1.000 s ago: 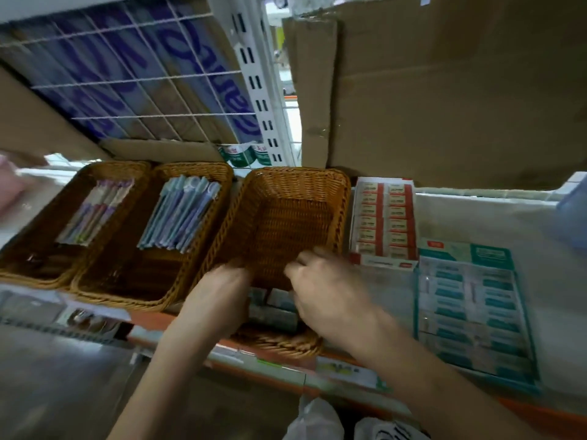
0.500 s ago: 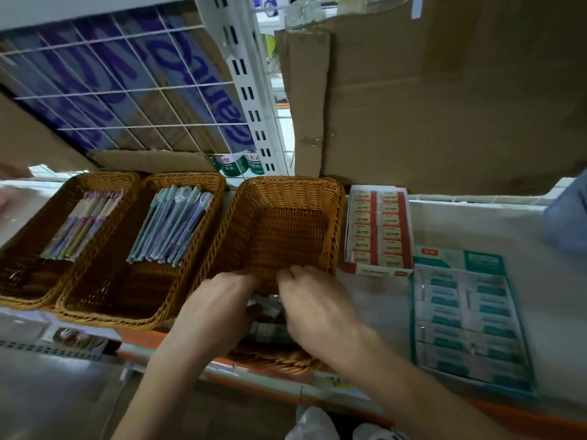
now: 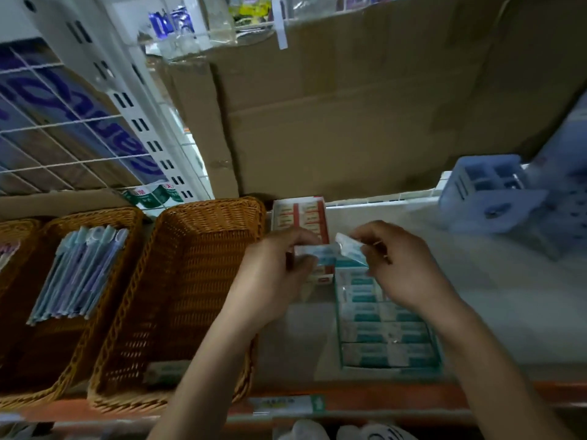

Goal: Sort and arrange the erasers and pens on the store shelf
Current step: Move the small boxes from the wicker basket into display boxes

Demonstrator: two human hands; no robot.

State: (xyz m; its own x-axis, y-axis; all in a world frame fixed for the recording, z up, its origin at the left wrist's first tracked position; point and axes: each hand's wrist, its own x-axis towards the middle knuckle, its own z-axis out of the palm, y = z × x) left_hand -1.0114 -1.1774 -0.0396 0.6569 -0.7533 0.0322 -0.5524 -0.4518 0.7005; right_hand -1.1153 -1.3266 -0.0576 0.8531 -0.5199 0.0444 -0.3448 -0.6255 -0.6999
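**Both hands hold erasers over the boxes**

Your left hand [image 3: 273, 274] grips a teal-banded eraser [image 3: 317, 254] above the red eraser box [image 3: 300, 214]. Your right hand [image 3: 403, 268] pinches a second eraser [image 3: 349, 247] over the teal eraser box [image 3: 384, 331]. A loose eraser [image 3: 165, 371] lies at the near end of the wicker basket [image 3: 197, 281]. Pens [image 3: 79, 271] lie in the neighbouring basket [image 3: 101, 214].

Teal erasers [image 3: 384, 331] in tray [image 3: 339, 344] w/ red ones [image 3: 301, 214] behind; pens [image 3: 79, 271] in basket [image 3: 95, 213]
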